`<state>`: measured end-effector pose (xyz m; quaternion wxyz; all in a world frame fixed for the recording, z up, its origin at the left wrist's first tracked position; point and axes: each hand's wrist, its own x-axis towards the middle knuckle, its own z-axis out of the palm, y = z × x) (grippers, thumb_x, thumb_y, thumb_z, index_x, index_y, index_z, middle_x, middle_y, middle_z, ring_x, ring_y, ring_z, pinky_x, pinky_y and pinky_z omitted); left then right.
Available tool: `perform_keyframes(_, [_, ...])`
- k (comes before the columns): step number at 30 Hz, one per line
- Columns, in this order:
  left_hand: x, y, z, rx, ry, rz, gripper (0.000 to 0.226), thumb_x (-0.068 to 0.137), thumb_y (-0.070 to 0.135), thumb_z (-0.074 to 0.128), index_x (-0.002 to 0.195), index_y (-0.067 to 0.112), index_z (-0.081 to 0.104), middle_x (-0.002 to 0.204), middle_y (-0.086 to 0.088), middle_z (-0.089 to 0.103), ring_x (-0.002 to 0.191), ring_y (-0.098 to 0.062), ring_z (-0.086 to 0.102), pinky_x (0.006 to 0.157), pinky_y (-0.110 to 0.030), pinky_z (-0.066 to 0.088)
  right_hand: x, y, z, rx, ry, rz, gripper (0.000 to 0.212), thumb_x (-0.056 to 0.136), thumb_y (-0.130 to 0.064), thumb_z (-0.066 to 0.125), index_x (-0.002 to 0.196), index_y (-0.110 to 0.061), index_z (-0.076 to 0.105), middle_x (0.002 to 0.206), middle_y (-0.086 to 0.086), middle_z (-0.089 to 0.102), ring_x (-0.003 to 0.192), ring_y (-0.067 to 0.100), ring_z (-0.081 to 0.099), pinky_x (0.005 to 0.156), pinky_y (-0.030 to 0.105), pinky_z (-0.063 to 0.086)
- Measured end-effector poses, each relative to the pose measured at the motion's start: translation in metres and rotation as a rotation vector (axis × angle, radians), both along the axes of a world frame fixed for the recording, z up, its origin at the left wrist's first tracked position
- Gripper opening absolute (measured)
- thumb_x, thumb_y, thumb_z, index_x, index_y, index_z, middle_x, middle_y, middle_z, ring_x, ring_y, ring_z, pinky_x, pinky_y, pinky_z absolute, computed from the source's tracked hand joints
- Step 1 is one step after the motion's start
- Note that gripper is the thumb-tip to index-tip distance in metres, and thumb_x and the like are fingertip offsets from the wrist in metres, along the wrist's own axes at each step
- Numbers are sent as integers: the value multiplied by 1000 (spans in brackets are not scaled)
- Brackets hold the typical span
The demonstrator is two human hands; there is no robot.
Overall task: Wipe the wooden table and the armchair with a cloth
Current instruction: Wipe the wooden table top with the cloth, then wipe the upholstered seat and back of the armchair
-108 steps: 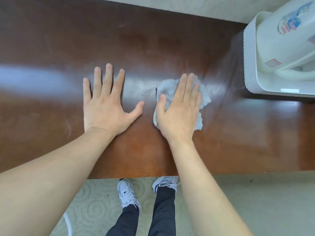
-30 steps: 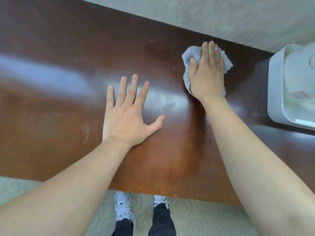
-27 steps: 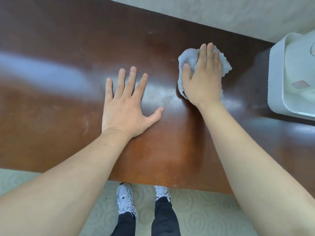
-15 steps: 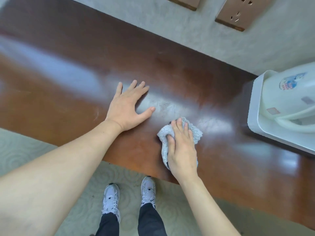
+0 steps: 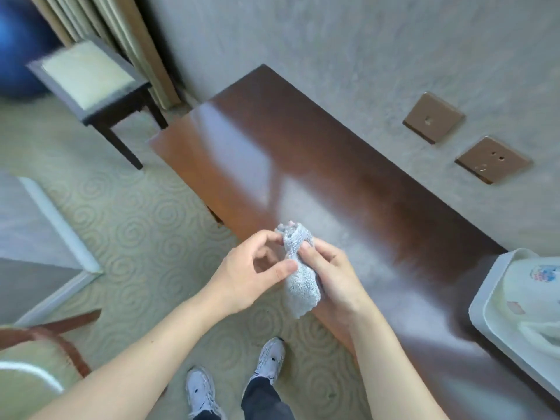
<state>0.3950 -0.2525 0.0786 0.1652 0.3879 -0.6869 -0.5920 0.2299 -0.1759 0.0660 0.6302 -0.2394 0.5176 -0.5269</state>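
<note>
The grey cloth [image 5: 298, 268] is bunched up and held in the air above the near edge of the glossy wooden table [image 5: 303, 159]. My right hand [image 5: 331, 275] grips its middle from the right. My left hand [image 5: 253, 271] pinches its upper part with thumb and fingertips from the left. A wooden armchair [image 5: 45, 334] with a pale cushion shows partly at the lower left.
A white tray [image 5: 481, 301] with a white kettle [image 5: 542, 280] stands on the table's right end. A dark stool with a pale seat [image 5: 88, 74] stands at the upper left by curtains. Two brown wall plates [image 5: 433, 116] are on the wall. Patterned carpet lies underfoot.
Both hands have come off the table. The cloth, pressed flat under my right hand before, is now lifted and bunched between both hands. The view has swung left, showing the table's end and stool.
</note>
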Motion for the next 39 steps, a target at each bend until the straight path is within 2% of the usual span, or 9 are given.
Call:
perform_keyframes(3, [51,11,27,-27,19,149,27,79,51,74,93,31,65,84,8,72,74,-8,66,72,-24,51,43,-10,24,-21,45,147,39,95,-38,62,124,-13,67,120,23,67,109,38,64,97,57,47])
perform_keyframes(7, [133,39,57,-94,-7,319,20,78,39,72,82,23,60,91,6,67,84,-14,67,82,-39,57,112,-12,51,-70,18,351,36,98,-32,59,126,-10,65,119,23,68,106,37,66,93,49,51])
perform_keyframes(12, [236,105,82,-262,-59,518,15,72,33,69,71,32,54,113,26,54,111,-7,61,85,-16,52,204,7,76,-153,156,459,25,96,-23,62,113,-9,72,126,11,67,122,30,60,107,57,41])
perform_keyframes(20, [392,262,88,-280,1,779,15,72,38,67,73,36,52,125,32,59,121,0,60,86,-16,51,372,127,115,-290,279,807,25,94,5,57,115,-8,53,120,9,68,106,31,68,96,46,53])
perform_keyframes(25, [474,358,88,-260,33,934,22,77,36,72,74,39,51,128,27,63,115,2,64,89,-12,49,466,202,127,-401,555,987,20,88,-4,65,94,-19,53,88,3,72,72,12,66,66,21,54])
perform_keyframes(29, [530,412,85,-246,-68,1057,25,82,26,73,88,42,54,110,24,72,108,-1,68,92,-29,54,525,234,130,-437,708,924,20,84,-19,72,75,-18,53,65,-8,70,56,3,61,57,15,46])
perform_keyframes(32, [560,438,85,-275,-175,1151,44,75,35,86,103,45,54,106,29,67,99,5,65,86,-16,50,559,243,130,-393,744,844,28,83,-23,74,69,-16,51,52,-19,62,47,-7,57,49,6,40])
perform_keyframes(34, [576,448,85,-266,-246,1170,41,70,42,88,99,41,58,101,28,66,95,5,64,79,-7,45,578,245,128,-317,643,833,30,84,-21,75,70,-14,50,51,-15,60,49,-5,60,50,12,50])
perform_keyframes(39, [615,443,84,-261,-442,1249,20,83,33,80,85,41,62,77,22,66,74,5,62,59,-7,41,615,234,113,-182,569,855,35,84,-24,77,71,-12,48,72,0,64,71,13,72,63,35,62])
